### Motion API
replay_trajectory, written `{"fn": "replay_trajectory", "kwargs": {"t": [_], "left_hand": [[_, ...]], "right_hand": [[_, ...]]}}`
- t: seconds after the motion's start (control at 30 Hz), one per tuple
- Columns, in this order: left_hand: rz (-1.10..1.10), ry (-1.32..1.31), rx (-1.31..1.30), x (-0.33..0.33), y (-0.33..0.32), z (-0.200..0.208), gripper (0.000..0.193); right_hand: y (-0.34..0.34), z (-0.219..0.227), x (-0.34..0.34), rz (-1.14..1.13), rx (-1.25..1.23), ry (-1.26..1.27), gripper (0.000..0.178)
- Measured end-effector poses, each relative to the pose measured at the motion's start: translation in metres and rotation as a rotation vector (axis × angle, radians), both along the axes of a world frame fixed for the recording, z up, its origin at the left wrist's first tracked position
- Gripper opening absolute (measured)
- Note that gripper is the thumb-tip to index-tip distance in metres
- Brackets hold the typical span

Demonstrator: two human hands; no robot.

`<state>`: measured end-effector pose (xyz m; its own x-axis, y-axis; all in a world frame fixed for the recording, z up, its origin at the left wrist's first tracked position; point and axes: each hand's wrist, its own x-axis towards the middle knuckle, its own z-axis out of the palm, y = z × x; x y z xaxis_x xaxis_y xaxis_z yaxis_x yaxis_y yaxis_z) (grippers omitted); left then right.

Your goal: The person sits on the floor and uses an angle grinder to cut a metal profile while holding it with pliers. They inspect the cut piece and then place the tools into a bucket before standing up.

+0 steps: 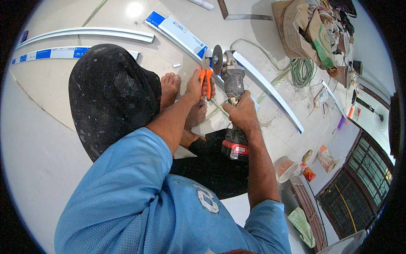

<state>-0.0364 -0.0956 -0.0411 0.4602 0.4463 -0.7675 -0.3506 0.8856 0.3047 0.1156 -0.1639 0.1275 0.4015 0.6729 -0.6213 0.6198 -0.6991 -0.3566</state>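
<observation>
Ok, your L hand holds orange-handled pliers, R hand grips cordless grinder w/ disc just beside pliers' head; white strip to R, green coil far R.

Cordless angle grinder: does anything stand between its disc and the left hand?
Yes, the orange-handled pliers: the left hand grips them, and their metal head sits just left of the disc. Whether they touch, I cannot tell.

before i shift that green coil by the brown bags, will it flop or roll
The green coil is probably floppy, its slim loops looking loosely laid. Lying flat, it would likely slide rather than roll or tip if pushed.
</observation>
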Motion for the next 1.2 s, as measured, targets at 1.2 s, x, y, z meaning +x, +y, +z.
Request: {"fn": "replay_trajectory", "kwargs": {"t": [1.2], "left_hand": [[-0.02,-0.016,0.004,-0.002,-0.002,-0.007,0.086]], "right_hand": [[0.004,-0.002,0.003,0.052,-0.041,-0.076,0.062]]}}
